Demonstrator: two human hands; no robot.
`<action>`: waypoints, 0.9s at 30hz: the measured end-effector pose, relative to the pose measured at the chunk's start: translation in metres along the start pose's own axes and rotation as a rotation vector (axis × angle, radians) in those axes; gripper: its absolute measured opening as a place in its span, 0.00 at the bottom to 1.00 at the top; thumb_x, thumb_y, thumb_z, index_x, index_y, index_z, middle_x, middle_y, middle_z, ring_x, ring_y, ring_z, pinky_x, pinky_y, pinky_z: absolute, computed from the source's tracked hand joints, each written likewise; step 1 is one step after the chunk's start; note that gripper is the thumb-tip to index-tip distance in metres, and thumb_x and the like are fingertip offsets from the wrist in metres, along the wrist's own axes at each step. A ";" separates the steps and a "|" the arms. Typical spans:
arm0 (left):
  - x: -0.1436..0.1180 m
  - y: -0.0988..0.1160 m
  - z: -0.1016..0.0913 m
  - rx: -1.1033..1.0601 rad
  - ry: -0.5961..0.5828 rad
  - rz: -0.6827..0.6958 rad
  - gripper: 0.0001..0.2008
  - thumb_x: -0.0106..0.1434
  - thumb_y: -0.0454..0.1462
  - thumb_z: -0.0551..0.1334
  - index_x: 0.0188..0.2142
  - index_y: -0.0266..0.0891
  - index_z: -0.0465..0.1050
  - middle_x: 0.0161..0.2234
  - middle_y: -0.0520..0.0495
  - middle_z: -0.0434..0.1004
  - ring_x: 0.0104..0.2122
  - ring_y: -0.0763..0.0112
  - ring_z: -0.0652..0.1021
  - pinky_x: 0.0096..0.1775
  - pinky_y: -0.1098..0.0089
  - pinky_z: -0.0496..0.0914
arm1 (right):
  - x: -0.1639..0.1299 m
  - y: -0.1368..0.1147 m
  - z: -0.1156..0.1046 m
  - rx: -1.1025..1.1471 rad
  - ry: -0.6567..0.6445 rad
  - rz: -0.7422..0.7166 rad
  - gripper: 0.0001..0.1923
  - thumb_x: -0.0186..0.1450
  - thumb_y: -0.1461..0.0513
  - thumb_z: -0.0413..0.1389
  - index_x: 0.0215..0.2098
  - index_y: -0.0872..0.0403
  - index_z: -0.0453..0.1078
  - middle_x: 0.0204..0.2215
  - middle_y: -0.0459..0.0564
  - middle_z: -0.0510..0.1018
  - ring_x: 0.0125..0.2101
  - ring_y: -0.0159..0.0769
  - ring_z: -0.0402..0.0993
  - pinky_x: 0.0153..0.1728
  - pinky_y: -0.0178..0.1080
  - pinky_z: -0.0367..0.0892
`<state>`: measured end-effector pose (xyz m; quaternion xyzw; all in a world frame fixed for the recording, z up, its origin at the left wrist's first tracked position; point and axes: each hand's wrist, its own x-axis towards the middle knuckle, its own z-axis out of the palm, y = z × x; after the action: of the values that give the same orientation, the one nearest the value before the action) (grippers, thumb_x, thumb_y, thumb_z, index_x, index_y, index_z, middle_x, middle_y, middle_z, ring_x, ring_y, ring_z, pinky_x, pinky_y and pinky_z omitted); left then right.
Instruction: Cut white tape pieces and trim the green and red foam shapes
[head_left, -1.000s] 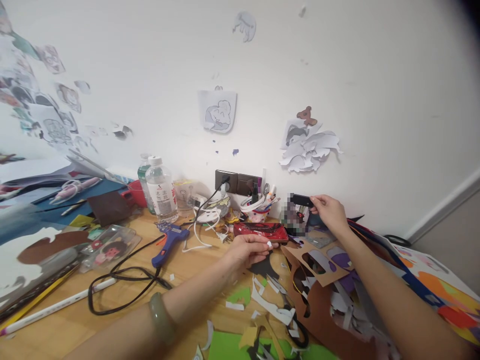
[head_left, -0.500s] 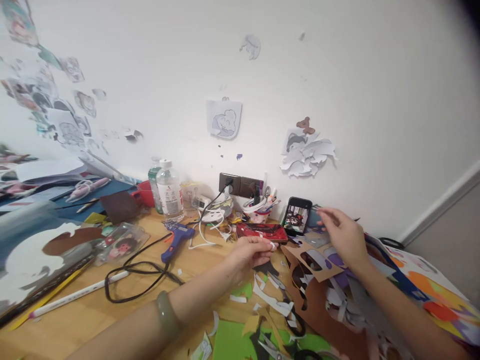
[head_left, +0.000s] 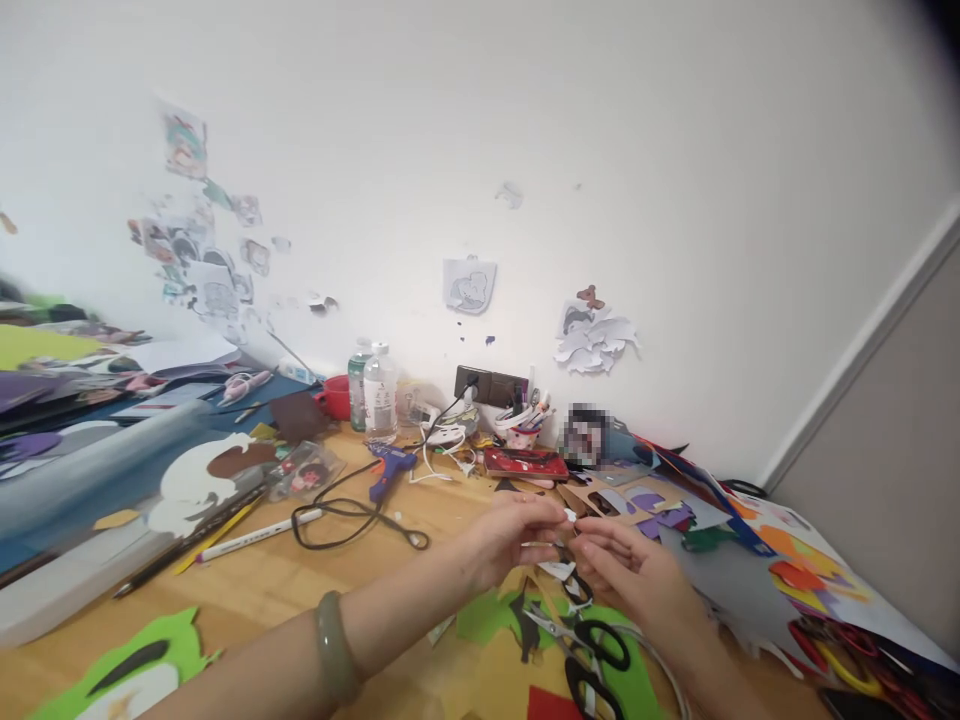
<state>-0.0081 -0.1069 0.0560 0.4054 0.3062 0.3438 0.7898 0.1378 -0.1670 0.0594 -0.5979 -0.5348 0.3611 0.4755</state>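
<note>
Scissors [head_left: 592,655] lie unused on the counter [head_left: 247,590] just below both hands, where left hand [head_left: 517,535] and right hand [head_left: 626,570] pinch a small white paper scrap [head_left: 570,517] together, while farther off the glue gun [head_left: 388,470] sits untouched, so gluing seems undone.

Both forearms are bare, with no sleeves. A smooth grey-green bangle [head_left: 334,655] circles the left wrist. The fingernails are short.

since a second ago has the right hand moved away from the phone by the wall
Yes. The right hand has left the phone leaning at the wall and come toward the body, meeting the left hand above the scissors.
</note>
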 end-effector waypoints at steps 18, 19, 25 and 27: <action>-0.093 -0.037 -0.009 0.345 0.080 0.071 0.07 0.45 0.35 0.60 0.26 0.35 0.68 0.25 0.50 0.70 0.24 0.77 0.67 0.24 0.77 0.63 | -0.065 -0.005 0.031 0.089 -0.254 -0.018 0.04 0.51 0.66 0.53 0.20 0.54 0.67 0.15 0.40 0.73 0.19 0.28 0.67 0.21 0.30 0.59; -0.093 -0.039 -0.011 0.367 0.096 0.076 0.08 0.45 0.36 0.60 0.28 0.35 0.68 0.25 0.50 0.70 0.24 0.77 0.68 0.24 0.77 0.63 | -0.065 0.000 0.034 0.084 -0.273 -0.011 0.04 0.50 0.67 0.52 0.19 0.54 0.67 0.14 0.40 0.73 0.17 0.28 0.66 0.20 0.30 0.59; -0.087 -0.055 -0.010 0.417 0.089 0.131 0.19 0.49 0.50 0.58 0.23 0.34 0.67 0.19 0.52 0.66 0.20 0.78 0.65 0.22 0.77 0.58 | -0.069 0.028 0.040 0.139 -0.244 0.023 0.06 0.46 0.69 0.53 0.15 0.53 0.64 0.10 0.39 0.71 0.14 0.28 0.65 0.17 0.30 0.56; -0.081 -0.057 -0.005 0.324 0.092 0.133 0.21 0.51 0.52 0.56 0.25 0.34 0.68 0.19 0.52 0.64 0.21 0.77 0.65 0.24 0.76 0.59 | -0.073 0.027 0.038 0.229 -0.228 0.029 0.04 0.51 0.64 0.54 0.19 0.53 0.63 0.14 0.40 0.73 0.15 0.28 0.65 0.18 0.30 0.57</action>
<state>-0.0421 -0.1941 0.0213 0.5305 0.3660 0.3597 0.6748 0.0974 -0.2312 0.0173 -0.5028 -0.5318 0.4920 0.4716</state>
